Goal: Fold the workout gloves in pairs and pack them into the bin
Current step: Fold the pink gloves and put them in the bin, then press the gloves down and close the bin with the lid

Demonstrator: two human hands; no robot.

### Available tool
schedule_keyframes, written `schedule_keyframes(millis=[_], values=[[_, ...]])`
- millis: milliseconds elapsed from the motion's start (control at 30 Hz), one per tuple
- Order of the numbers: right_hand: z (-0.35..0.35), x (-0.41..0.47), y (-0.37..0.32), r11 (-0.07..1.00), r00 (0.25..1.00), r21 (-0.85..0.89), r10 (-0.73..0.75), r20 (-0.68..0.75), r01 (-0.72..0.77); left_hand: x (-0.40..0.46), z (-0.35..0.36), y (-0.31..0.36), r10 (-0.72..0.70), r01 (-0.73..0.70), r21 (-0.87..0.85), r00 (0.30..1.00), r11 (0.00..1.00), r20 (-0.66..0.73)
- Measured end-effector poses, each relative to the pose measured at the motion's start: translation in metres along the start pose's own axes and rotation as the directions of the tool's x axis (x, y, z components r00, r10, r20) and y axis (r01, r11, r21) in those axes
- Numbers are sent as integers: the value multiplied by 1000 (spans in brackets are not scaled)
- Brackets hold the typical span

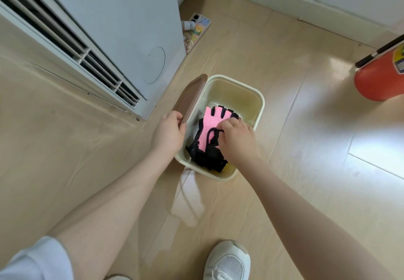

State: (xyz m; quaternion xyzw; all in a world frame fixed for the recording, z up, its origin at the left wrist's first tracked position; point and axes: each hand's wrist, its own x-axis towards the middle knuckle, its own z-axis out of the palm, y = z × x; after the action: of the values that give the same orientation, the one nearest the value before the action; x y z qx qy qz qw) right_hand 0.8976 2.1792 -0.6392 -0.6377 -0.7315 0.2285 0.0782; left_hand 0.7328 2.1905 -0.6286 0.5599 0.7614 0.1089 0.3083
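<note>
A cream plastic bin (260, 102) stands on the floor with its brown lid (192, 98) swung up on the left side. Inside lie pink and black workout gloves (209, 124), with more black gloves (207, 157) heaped toward the near end. My left hand (168, 133) grips the near edge of the raised lid. My right hand (237, 139) reaches into the bin and pinches a black strap of the pink gloves. The bin's far half shows bare bottom.
A white floor-standing air conditioner (113, 39) rises just left of the bin. A phone in a patterned case (197, 31) and a small bottle lie behind it. A red cylinder (380, 78) stands at the right. My white shoe (227, 260) is near the bottom edge.
</note>
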Motion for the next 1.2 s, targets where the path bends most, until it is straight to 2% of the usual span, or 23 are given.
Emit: schedule_keyframes(millis=[67,167,233,300,433,533,600,667,733,767,833,900,933,1000,1067,1133,1200], values=[[3,-6,10,997,998,-55,-61,-31,59,4,-4,3,-13,14,20,999,1000,-45],[3,-5,20,999,998,24,35,-51,-34,5,-6,7,49,-44,80,996,996,-70],[3,-4,19,995,994,71,79,-79,-73,3,-4,9,66,-61,172,998,983,-21],[3,-4,16,993,994,82,93,-52,-88,4,-2,9,36,-36,239,999,970,7],[6,-8,17,996,998,71,62,-8,-62,5,-2,6,53,-42,300,998,953,-28],[9,-12,23,995,999,95,15,-29,-12,-2,-17,9,131,-92,289,984,953,-119],[9,-11,24,975,998,221,30,-62,-15,-11,-30,18,210,-157,252,957,955,-200],[0,-10,19,861,984,504,142,-109,-69,-23,-40,30,284,-233,224,930,946,-233],[-15,-10,12,601,957,787,285,-49,-139,-36,-40,45,386,-335,231,893,913,-230],[-21,-9,10,484,945,862,327,-20,-150,-41,-37,52,435,-384,249,877,889,-203],[-30,-8,11,387,927,907,374,11,-166,-45,-26,58,468,-425,274,876,863,-115],[-34,-8,10,406,928,892,370,37,-198,-43,-15,52,424,-390,251,900,886,-101],[-32,-9,10,456,933,866,359,34,-207,-40,-10,46,384,-351,225,915,909,-124],[-27,-9,9,650,954,737,300,-25,-185,-35,-1,30,270,-254,122,954,959,-131],[-19,-7,3,817,981,559,191,-38,-138,-32,5,14,150,-150,6,988,989,-38],[-12,-4,-7,852,991,507,118,57,-131,-28,9,1,19,-15,-89,999,996,48],[-6,-1,-17,838,984,521,99,147,-162,-22,10,-5,-105,115,-225,993,968,58]])
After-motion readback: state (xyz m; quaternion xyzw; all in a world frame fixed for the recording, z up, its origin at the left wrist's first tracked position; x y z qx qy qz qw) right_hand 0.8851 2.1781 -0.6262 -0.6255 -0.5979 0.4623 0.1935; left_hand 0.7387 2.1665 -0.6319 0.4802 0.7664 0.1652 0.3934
